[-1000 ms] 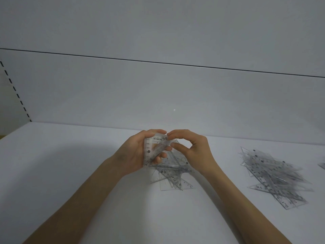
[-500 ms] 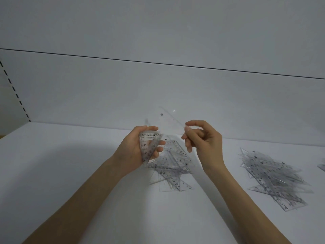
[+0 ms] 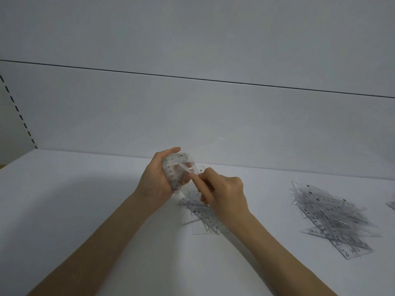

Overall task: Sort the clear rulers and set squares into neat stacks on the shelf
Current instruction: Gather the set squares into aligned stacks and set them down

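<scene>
- Left hand: I see it gripping a small stack of set squares, thumb over the top edge and fingers behind. The stack is raised off the shelf, probably so the edges can be squared up in the palm before it is set down.
- Right hand: its fingers are curled and its fingertips meet the stack's free corner. I judge that it is aligning or adding a piece. Blur hides whether it pinches one, so I cannot tell.
- Loose heap: clear rulers and set squares lie crossed on the shelf directly beneath both hands, within easy reach for feeding the stack.
- Large pile: it lies well apart to the right, jumbled and not yet sorted.
</scene>
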`<state>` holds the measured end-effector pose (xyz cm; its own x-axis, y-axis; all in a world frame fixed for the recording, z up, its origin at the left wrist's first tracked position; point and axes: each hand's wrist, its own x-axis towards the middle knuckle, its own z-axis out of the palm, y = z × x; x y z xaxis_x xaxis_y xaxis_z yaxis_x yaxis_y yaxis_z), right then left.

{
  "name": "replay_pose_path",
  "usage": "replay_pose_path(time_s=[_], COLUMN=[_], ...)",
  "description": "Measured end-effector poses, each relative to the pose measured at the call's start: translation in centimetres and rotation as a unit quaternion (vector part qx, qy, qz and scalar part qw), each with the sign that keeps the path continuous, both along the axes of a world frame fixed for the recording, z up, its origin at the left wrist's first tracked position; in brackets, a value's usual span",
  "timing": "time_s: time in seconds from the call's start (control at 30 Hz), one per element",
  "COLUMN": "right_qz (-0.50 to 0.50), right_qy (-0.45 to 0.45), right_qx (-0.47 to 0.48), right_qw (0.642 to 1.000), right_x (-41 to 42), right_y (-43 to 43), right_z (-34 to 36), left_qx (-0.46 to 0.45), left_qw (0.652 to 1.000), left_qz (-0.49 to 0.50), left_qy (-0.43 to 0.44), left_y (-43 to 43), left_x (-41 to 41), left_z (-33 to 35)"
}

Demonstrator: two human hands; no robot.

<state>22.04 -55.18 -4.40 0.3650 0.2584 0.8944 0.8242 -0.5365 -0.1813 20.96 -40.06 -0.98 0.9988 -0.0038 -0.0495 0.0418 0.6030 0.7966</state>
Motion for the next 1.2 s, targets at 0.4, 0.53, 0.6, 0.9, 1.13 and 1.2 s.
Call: replay_pose_path(time_s=[0.4,0.53,0.6,0.9,1.13,1.2], right_qz=[0.023,0.027,-0.056,-0.154,-0.156,-0.161], right_qy=[0.117,0.309,0.360,0.443,0.419,0.417], right_qx=[-0.065,0.074,0.040,-0.136,-0.128,-0.138], right_qw=[0.991,0.948,0.930,0.873,0.885,0.884], right_x=[-0.6,1.0,2.6,3.4,3.4,3.4], right_y=[1.2,-2.0,-4.7,-5.7,-4.8,-4.5], right_z=[-0.7,1.9,2.1,0.4,-0.2,-0.3], left_qx=[0.073,0.062,0.053,0.023,0.035,0.032], left_qw=[0.997,0.998,0.998,0.998,0.998,0.998], left_qz=[-0.031,-0.006,0.012,0.034,0.026,0.022], left_qy=[0.003,0.002,0.025,0.054,0.055,0.058], left_y=[-0.4,0.2,0.7,1.3,1.7,1.6], left_x=[0.3,0.5,0.8,1.2,1.0,1.0], left_z=[-1.2,-0.9,-0.7,-0.7,-0.8,-0.8])
